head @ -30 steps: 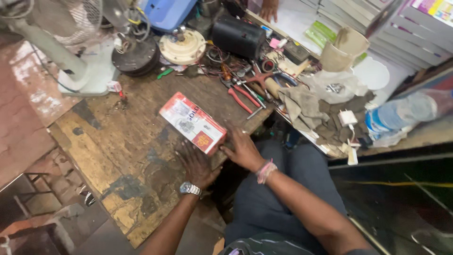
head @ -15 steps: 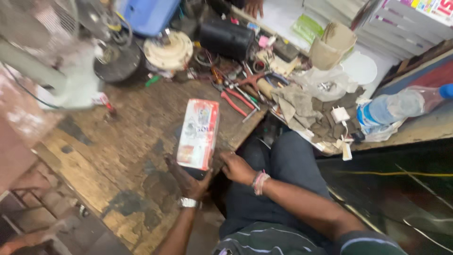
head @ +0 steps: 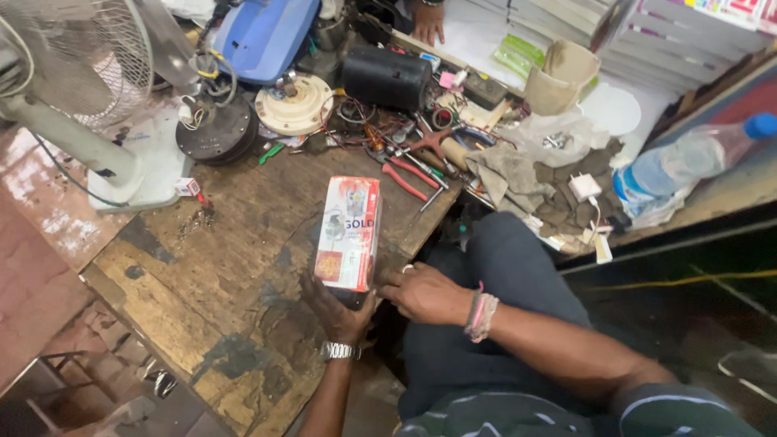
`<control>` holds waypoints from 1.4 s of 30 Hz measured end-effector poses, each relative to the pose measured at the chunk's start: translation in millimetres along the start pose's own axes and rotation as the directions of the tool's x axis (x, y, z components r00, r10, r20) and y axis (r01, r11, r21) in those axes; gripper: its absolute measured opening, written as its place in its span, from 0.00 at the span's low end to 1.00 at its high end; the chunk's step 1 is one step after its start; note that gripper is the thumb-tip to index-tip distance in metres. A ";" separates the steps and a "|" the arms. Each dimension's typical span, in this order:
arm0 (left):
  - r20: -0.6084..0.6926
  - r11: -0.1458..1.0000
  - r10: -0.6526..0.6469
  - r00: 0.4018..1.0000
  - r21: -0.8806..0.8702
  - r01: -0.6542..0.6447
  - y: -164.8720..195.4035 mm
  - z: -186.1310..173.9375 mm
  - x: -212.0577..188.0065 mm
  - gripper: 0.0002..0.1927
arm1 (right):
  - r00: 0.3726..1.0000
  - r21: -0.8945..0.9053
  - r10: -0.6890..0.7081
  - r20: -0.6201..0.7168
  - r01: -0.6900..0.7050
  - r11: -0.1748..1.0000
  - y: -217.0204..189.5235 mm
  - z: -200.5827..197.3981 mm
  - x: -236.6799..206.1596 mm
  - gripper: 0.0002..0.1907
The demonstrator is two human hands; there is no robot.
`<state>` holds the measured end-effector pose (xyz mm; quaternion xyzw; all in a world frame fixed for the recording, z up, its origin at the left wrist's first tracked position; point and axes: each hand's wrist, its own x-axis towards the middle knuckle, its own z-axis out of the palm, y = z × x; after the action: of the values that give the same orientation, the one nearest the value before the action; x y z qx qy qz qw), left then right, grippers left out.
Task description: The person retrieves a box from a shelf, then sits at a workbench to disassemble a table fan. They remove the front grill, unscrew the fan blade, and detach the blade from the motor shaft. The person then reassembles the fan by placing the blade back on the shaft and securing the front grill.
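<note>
A long white and red cardboard box [head: 350, 232] stands tilted on the worn wooden workbench [head: 202, 275]. My left hand [head: 336, 311], with a metal wristwatch, holds the box's near end from below. My right hand [head: 425, 293], wearing pink and white wrist bands, rests on the bench edge just right of the box, with its fingers near the box's lower corner.
Red-handled pliers [head: 409, 180], wires and small tools litter the bench's far side with a black motor [head: 387, 77], a round cream motor part [head: 294, 103] and a blue housing [head: 263, 34]. A white fan [head: 77, 65] stands left. Rags [head: 534, 182], a plastic bottle [head: 688, 158] and another person's hand [head: 427, 20] lie beyond.
The box has been turned from lying slantwise to pointing away from me and raised at its near end. My left hand moved under it; my right hand slid off to its right.
</note>
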<state>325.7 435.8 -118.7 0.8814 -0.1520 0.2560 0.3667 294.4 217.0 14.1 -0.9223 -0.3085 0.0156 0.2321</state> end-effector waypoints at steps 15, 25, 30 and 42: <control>0.058 0.998 -0.038 0.998 -0.041 0.040 5.5 0.2 3.9 0.65 | 0.997 -0.133 0.076 -0.030 -0.080 0.988 55.3 -57.4 -23.8 0.17; 0.040 0.993 -0.007 0.999 0.116 0.002 -6.9 8.5 -1.2 0.65 | 0.994 -0.007 0.113 0.004 -0.113 0.994 87.3 -12.9 -59.9 0.13; 0.083 0.966 -0.074 0.994 0.253 0.051 -8.7 13.6 -3.4 0.65 | 0.997 0.029 0.012 -0.073 -0.010 1.000 86.5 -14.4 -64.1 0.13; 0.051 0.956 -0.050 0.997 0.292 0.033 -14.4 15.7 -7.1 0.64 | 0.889 -0.282 0.343 -0.302 -0.427 0.859 215.3 -73.5 -43.9 0.23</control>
<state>331.8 434.9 -140.3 0.9358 -0.1047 0.2419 0.2340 392.5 9.8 -19.7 -0.9863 -0.0839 -0.1036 0.0967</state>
